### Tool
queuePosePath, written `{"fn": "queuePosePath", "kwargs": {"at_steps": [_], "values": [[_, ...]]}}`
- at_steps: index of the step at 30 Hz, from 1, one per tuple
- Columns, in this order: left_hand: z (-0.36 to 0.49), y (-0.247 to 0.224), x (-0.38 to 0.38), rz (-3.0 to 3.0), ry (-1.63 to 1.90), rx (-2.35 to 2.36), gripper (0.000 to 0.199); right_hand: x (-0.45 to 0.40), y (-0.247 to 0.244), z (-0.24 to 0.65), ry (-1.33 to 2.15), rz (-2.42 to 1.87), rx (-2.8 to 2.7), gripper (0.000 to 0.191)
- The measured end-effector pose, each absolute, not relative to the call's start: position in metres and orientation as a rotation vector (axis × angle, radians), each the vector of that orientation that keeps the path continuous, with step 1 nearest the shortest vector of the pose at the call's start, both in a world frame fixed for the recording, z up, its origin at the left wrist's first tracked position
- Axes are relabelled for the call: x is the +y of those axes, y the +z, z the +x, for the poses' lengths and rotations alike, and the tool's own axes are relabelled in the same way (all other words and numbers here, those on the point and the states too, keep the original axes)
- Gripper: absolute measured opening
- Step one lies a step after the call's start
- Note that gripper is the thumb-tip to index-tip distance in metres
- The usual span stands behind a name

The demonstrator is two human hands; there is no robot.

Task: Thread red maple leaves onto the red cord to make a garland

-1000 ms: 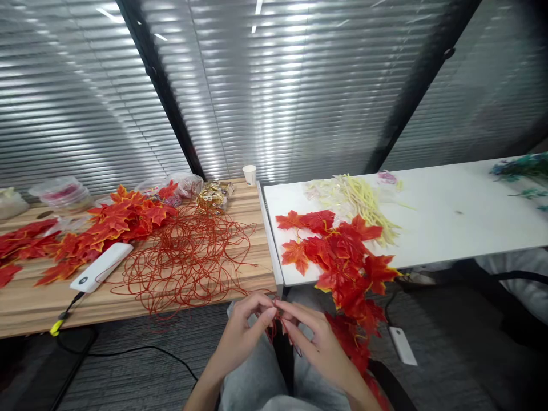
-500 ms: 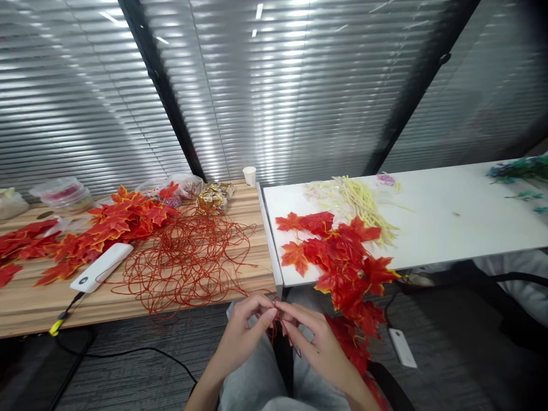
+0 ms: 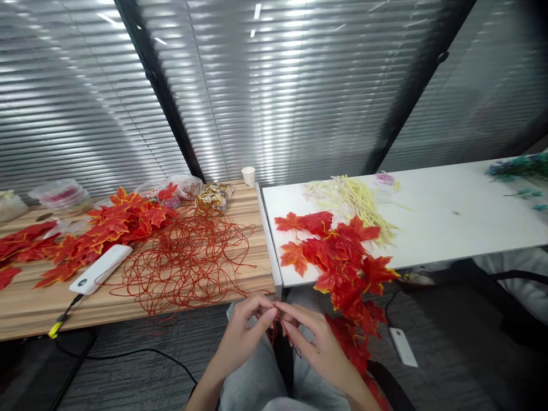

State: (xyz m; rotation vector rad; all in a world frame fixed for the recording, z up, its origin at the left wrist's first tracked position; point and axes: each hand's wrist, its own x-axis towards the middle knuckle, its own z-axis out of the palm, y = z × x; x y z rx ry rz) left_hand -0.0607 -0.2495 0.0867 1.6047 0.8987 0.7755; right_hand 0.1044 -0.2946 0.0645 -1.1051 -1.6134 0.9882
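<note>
Above my lap, just off the table edge, my left hand [image 3: 249, 326] pinches a thin red cord [image 3: 274, 331] between thumb and forefinger. My right hand [image 3: 314, 337] grips the same cord close beside it, the fingertips of both hands nearly touching. Small loops of the cord dangle under the fingers; the exact crossing of the strands is hidden. A loose tangle of red cord [image 3: 188, 260] spreads over the wooden table ahead and to the left. Right of my hands, red artificial maple leaves [image 3: 342, 257] lie on the white table and trail down past its edge.
On the wooden table [image 3: 25, 311] are a white power bank [image 3: 100, 269] with a cable, more maple leaves [image 3: 120, 214], gold foil packaging [image 3: 214, 197], plastic tubs [image 3: 62, 194] and a paper cup [image 3: 248, 176]. Yellow stems [image 3: 363, 205] lie on the white table [image 3: 440, 228]. Another white device [image 3: 402, 346] hangs low right.
Both hands keep the same pinch on the cord, with hardly any visible movement. The whole view has shifted very slightly.
</note>
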Motion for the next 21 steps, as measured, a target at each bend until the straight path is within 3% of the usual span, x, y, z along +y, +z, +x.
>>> {"fn": "queuePosePath", "kwargs": {"at_steps": [21], "values": [[-0.0589,0.0844,-0.2475,1.552,0.773,0.904,0.022,-0.2917,0.0618,0.1042,1.009,-1.157,-1.613,0.032]]}}
